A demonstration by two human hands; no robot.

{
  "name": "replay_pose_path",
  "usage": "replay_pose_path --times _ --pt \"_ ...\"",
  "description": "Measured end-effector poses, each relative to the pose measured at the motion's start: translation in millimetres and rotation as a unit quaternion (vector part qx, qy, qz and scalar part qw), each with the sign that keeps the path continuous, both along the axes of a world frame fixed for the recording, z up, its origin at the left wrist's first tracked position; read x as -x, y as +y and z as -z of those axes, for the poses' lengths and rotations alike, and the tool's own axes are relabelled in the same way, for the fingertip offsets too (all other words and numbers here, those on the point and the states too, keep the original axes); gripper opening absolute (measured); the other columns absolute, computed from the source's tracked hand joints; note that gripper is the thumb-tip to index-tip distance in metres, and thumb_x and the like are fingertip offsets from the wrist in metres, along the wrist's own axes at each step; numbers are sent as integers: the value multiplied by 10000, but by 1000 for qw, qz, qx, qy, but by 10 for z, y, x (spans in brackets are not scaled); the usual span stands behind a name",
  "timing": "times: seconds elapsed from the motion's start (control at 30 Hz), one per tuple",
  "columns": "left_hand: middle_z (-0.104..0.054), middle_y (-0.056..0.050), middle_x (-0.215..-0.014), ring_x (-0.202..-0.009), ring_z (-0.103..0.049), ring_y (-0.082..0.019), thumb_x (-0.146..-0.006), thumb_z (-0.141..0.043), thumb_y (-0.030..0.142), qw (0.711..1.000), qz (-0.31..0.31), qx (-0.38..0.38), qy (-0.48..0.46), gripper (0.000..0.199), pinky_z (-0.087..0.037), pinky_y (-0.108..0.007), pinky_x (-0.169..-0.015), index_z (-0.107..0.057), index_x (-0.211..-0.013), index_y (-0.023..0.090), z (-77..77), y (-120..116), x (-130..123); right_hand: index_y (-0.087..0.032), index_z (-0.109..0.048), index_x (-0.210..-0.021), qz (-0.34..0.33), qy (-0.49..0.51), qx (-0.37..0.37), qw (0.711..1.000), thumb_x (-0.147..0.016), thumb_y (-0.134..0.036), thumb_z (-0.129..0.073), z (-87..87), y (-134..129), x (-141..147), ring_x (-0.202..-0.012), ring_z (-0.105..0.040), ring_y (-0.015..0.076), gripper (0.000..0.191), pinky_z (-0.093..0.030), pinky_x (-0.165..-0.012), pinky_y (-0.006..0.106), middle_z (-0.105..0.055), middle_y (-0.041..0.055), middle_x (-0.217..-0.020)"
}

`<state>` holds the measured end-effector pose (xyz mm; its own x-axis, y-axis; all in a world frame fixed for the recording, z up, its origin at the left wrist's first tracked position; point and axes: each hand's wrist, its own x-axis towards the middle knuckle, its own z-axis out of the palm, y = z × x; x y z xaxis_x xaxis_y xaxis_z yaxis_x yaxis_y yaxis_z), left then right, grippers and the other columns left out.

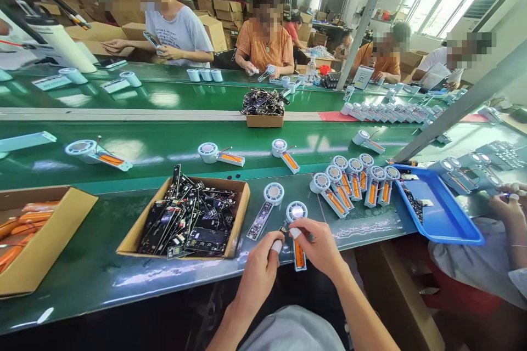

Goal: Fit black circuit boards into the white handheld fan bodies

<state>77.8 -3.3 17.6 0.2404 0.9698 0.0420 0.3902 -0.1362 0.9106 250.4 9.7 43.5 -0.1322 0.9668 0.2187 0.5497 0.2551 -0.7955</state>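
Near the table's front edge, my left hand (263,255) is closed, its fingertips pinching a small dark part (283,230). My right hand (315,241) is closed too, with white-covered fingertips meeting the same spot; what it pinches is too small to name. Just behind and beneath my fingers lies a light blue fan unit (297,211) whose handle holds an orange battery (299,256). Left of it rests another fan unit (273,193) with a circuit board (260,220) on its handle. A cardboard box of circuit boards (245,219) stands to the left.
Several fan units (340,163) with orange batteries cluster to the right, beside a blue tray (448,219). A box (69,241) of orange batteries stands far left. Fan units lie along the green belt (177,137). A person's hands (508,205) are at the right edge; people sit opposite.
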Motion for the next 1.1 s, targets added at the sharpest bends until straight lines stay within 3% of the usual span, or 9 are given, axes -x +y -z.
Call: replay_pose_path --times 0.13,0.37,0.47,0.63,0.73,0.9,1.1 --pt "-651 -11 -669 -598 -620 -209 -920 -393 261 1000 -17 1 19 269 -512 -321 -644 -646 -997 211 -11 -1 -16 -205 -715 -922 -13 23 22 999 -928 -211 -530 49 -14 59 -701 -662 161 185 -511 -631 243 -740 29 -806" --pt "-714 -67 -879 -787 -669 -231 -953 -358 269 1000 -13 6 9 285 -539 -350 -748 -632 -1010 215 -51 -2 -5 -209 -663 -1151 -58 149 92 983 -964 -233 -511 98 -71 -86 -972 -719 198 241 -576 -882 335 -758 59 -1025" --pt "-718 -75 -951 -865 -677 -231 -967 -358 268 1000 -2 -11 11 271 -539 -349 -787 -622 -1010 219 -77 -18 -3 -215 -667 -1120 -59 108 74 990 -949 -206 -525 83 -86 -116 -940 -713 191 223 -580 -845 321 -747 56 -1010" --pt "-696 -65 -926 -867 -677 -231 -973 -413 290 998 33 -46 23 216 -531 -338 -763 -618 -982 224 -63 -38 -30 -212 -659 -1086 -53 27 -22 998 -930 -103 -468 50 -80 -55 -918 -690 184 270 -560 -820 300 -728 59 -969" --pt "-700 -70 -913 -876 -683 -239 -963 -427 284 998 18 -49 18 227 -531 -342 -761 -644 -971 217 -40 -4 -35 -217 -658 -1091 -62 17 -36 997 -936 -88 -457 49 -85 -20 -921 -683 181 284 -556 -825 301 -714 64 -990" --pt "-726 -75 -938 -897 -686 -230 -924 -464 258 999 4 -15 -34 244 -537 -334 -804 -701 -949 205 -28 66 -19 -218 -682 -1099 -86 -14 -42 995 -946 -97 -486 85 -91 -35 -999 -658 190 277 -556 -861 315 -677 84 -1082" --pt "-722 -46 -799 -874 -685 -239 -910 -487 319 996 -18 44 -69 273 -549 -329 -780 -725 -953 193 -46 60 -49 -220 -721 -1022 -89 -55 -68 992 -981 -152 -501 160 -57 -71 -937 -648 204 233 -553 -823 335 -682 82 -1007"
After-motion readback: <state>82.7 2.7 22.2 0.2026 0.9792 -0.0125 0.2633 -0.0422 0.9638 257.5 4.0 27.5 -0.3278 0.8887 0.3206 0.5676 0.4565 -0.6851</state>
